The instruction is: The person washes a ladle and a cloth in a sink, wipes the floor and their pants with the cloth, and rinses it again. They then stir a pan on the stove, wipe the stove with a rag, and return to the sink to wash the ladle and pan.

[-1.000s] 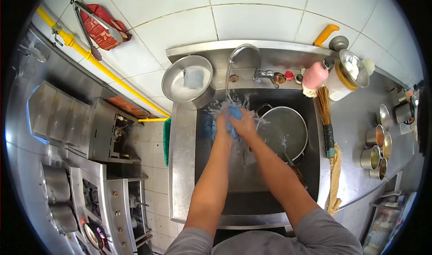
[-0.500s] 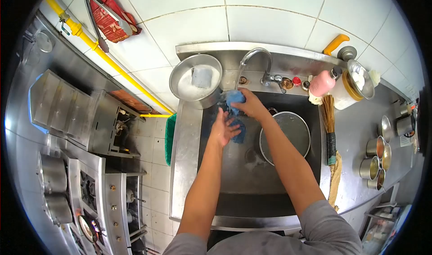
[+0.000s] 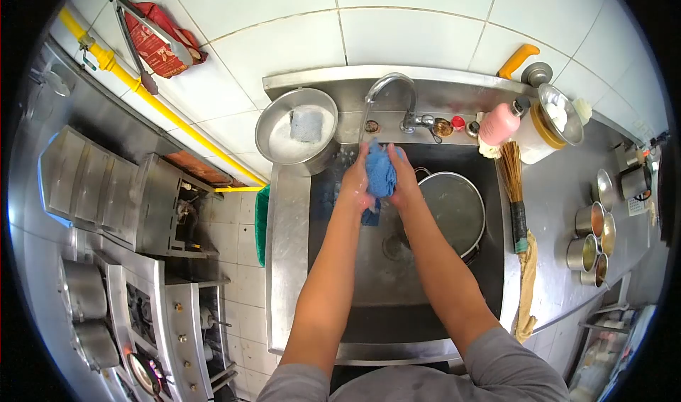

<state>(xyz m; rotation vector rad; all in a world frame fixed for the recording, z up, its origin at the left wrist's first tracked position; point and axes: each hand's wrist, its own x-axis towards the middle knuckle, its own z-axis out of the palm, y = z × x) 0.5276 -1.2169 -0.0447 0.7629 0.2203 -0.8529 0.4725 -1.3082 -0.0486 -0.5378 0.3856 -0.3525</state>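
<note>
A wet, bunched-up blue cloth (image 3: 381,171) is pressed between my two hands over the sink (image 3: 369,274). My left hand (image 3: 357,181) closes on its left side, and my right hand (image 3: 403,179) grips it from the right. Behind them the tap (image 3: 394,83) arches over the basin, its stream falling beside my left fingers with droplets scattering around. Below the hands another blue piece of cloth (image 3: 370,216) shows in the sink, partly hidden. A round pot (image 3: 484,221) filled with cloudy water stands in the basin to the right of my right wrist.
On the left ledge stands a metal pot (image 3: 266,140) with suds and a grey scouring pad (image 3: 306,127). Along the right are a pink bottle (image 3: 499,127), a stick brush (image 3: 516,189), and several small metal cups (image 3: 583,253). A stove (image 3: 138,296) with a lit burner is at far left.
My left hand has gone from open and apart to gripping the cloth. Both hands now squeeze it together, slightly lower and further right of the stream.
</note>
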